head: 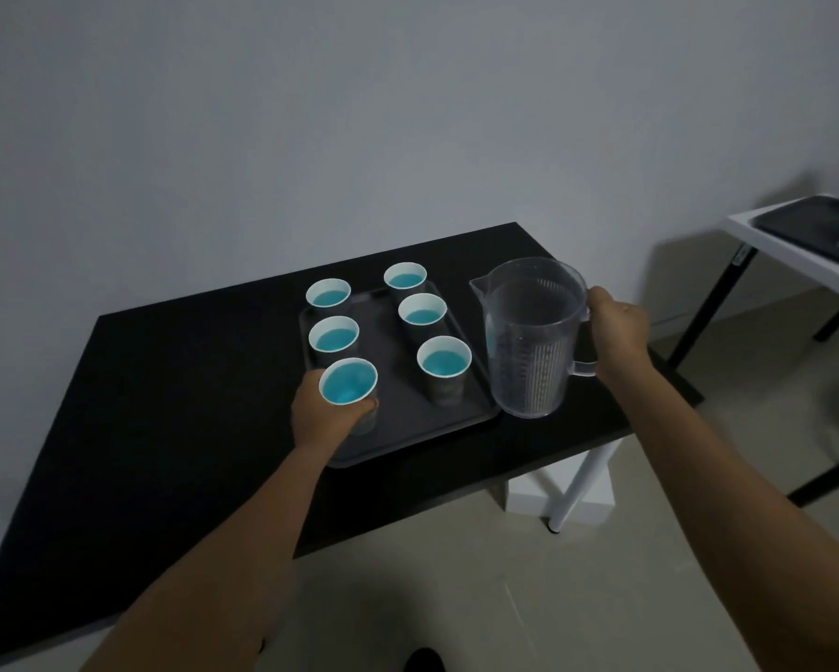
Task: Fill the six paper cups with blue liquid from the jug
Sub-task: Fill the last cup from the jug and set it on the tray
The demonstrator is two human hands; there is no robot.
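Several paper cups holding blue liquid stand in two rows on a dark tray (407, 429) on the black table (165, 405). My left hand (321, 414) wraps around the nearest left cup (348, 388), which is full of blue liquid. A clear plastic jug (529, 341) stands upright just right of the tray, with almost no liquid visible inside. My right hand (618, 332) grips its handle. The other cups, such as the near right cup (444, 363) and the far right cup (405, 275), stand untouched.
The black table's right edge lies just beyond the jug, with a white leg (580, 482) and a white box (529, 492) below. A white side table (795, 244) carrying a dark tray stands at the far right. A pale wall rises behind.
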